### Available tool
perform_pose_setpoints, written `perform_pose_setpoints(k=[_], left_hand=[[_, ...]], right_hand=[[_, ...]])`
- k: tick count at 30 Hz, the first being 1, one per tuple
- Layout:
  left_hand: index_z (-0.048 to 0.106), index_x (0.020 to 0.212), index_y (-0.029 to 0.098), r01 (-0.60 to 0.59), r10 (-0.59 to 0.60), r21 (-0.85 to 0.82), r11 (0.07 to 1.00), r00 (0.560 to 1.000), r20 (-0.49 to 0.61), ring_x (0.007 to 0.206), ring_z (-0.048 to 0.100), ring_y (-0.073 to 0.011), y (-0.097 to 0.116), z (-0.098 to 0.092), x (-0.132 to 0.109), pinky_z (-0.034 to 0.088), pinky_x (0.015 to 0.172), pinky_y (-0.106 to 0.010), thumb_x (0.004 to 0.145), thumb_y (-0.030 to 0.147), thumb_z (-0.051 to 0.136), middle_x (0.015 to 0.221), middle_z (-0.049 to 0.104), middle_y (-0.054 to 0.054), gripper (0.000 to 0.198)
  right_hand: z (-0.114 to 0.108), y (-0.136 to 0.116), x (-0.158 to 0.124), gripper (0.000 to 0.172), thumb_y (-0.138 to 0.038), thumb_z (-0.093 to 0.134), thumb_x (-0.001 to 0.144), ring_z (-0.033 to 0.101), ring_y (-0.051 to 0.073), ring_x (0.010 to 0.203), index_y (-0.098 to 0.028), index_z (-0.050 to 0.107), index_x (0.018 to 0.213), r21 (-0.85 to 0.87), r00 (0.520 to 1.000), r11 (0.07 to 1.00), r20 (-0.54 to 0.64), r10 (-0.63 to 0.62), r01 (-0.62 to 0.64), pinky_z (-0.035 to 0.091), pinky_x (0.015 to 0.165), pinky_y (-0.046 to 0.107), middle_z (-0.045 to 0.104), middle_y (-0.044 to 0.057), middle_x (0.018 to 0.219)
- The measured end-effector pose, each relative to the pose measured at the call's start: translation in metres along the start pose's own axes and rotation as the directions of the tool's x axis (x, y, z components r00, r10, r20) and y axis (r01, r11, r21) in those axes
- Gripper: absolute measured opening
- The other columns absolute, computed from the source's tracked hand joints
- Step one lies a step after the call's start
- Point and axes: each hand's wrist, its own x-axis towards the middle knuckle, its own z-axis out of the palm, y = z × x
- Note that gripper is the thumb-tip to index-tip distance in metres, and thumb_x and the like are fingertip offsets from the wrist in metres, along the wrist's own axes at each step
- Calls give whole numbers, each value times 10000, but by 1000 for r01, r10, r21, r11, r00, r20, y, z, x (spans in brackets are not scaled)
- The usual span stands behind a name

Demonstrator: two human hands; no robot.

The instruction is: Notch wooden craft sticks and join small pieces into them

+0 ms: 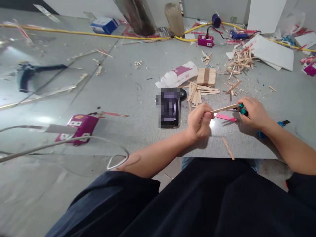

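The phone (pixel 170 108) lies face up on the grey table (pixel 128 89), its screen blurred so nothing on it can be read, and a dark rounded thing behind its far right corner is mostly hidden. Right of the phone, the left hand (pixel 198 121) is curled into a loose fist, its fingers closed narrowly round the near end of a thin wooden stick (pixel 223 108); the fingertips are turned away, so the exact pinch is hard to make out. The stick runs level, further right from the phone, to the right hand (pixel 254 113), which is closed round a teal-handled cutting tool (pixel 243 109) that meets the stick's far end; the tool's blades are covered by the fingers and the stick, so I cannot tell whether they bite or only touch. Just below the stick, on the table, lies a pink flat piece (pixel 225 117), with a bright glare at its end nearest the phone. A blue tool (pixel 283 123) well right of the phone is largely hidden under the right forearm. Right of the phone and nearer the table's edge lies a loose stick (pixel 228 148). Beyond the phone's right side sit a fan of sticks (pixel 201 91), a bound stack of sticks (pixel 206 76) and a white pouch (pixel 177 74) with a pink label too small to read. Far left of the phone lies a magenta power strip (pixel 80 126)
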Motion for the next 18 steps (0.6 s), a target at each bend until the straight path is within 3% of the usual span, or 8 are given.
perform_pose_setpoints(k=[5, 9, 15, 16, 18], left_hand=[[562, 849, 259, 103, -104, -34, 994, 994, -19, 589, 509, -139, 0, 0, -1, 410, 578, -336, 1162, 464, 427, 681, 549, 12, 398], [583, 852, 250, 147, -144, -58, 988, 989, 40, 602, 536, -127, -4, 1, -1, 429, 573, -320, 1155, 491, 455, 710, 585, 8, 408], [587, 870, 245, 195, -194, 8, 981, 975, 107, 614, 559, -131, -6, -1, -1, 440, 575, -314, 1163, 481, 420, 718, 609, 0, 413], [588, 867, 242, 195, -198, 31, 980, 971, 137, 625, 571, -135, -6, -2, -1, 448, 590, -317, 1160, 474, 426, 722, 621, -3, 408], [591, 853, 233, 190, -204, 82, 978, 954, 221, 643, 591, -144, -3, -2, 0, 461, 622, -324, 1147, 445, 446, 728, 643, -12, 391]], right_hand=[[-1, -5, -1, 334, -253, 599, 728, 666, 329, 943, -263, 608, 1062, -11, 999, 999, -19, -43, 43, 509, 852, 481, 733, 102, 1011], [1, -7, -2, 334, -241, 622, 728, 695, 321, 913, -270, 627, 1061, 11, 994, 996, -63, -87, 88, 519, 821, 475, 753, 92, 991], [0, -4, -9, 191, -281, 638, 784, 707, 268, 760, -313, 588, 966, 148, 965, 961, -161, -208, 232, 542, 712, 441, 741, 36, 836], [-1, -5, -11, 230, -283, 643, 801, 735, 267, 795, -321, 601, 1024, 178, 959, 952, -179, -219, 250, 564, 724, 439, 770, 41, 884], [-2, -9, -15, 472, -246, 644, 852, 794, 254, 914, -340, 587, 1311, 258, 955, 925, -184, -235, 277, 618, 783, 430, 823, 82, 1166]])
